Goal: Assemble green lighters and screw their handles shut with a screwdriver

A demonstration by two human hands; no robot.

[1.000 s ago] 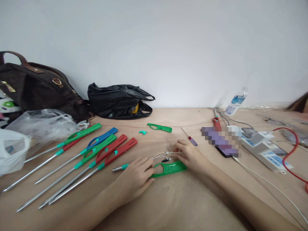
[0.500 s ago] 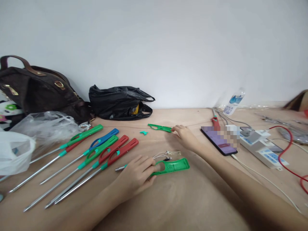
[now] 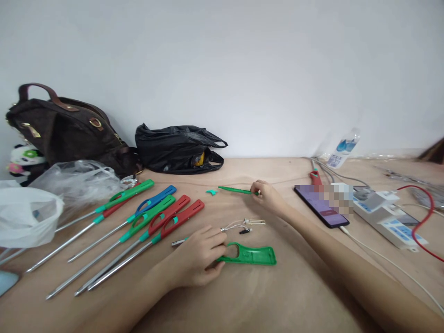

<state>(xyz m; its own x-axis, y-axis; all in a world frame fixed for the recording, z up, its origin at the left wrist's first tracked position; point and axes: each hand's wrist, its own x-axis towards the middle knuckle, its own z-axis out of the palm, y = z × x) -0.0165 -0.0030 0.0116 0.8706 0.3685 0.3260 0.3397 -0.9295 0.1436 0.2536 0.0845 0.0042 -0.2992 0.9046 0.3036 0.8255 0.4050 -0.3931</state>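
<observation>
Head view: right hand [image 3: 264, 194], fingers pinching far green cover [image 3: 234, 189], now tipped on edge, flat before; left hand [image 3: 199, 256], fingers curled round near green handle [image 3: 258, 255], below white wires [image 3: 233, 226]; so both pieces now held.

We hold the green handle half [image 3: 258, 257] with our left hand [image 3: 200, 255], near the white wires [image 3: 233, 226]. Our right hand [image 3: 266, 194] pinches the other green half [image 3: 236, 189] by one end, near a small teal piece [image 3: 211, 192].
</observation>
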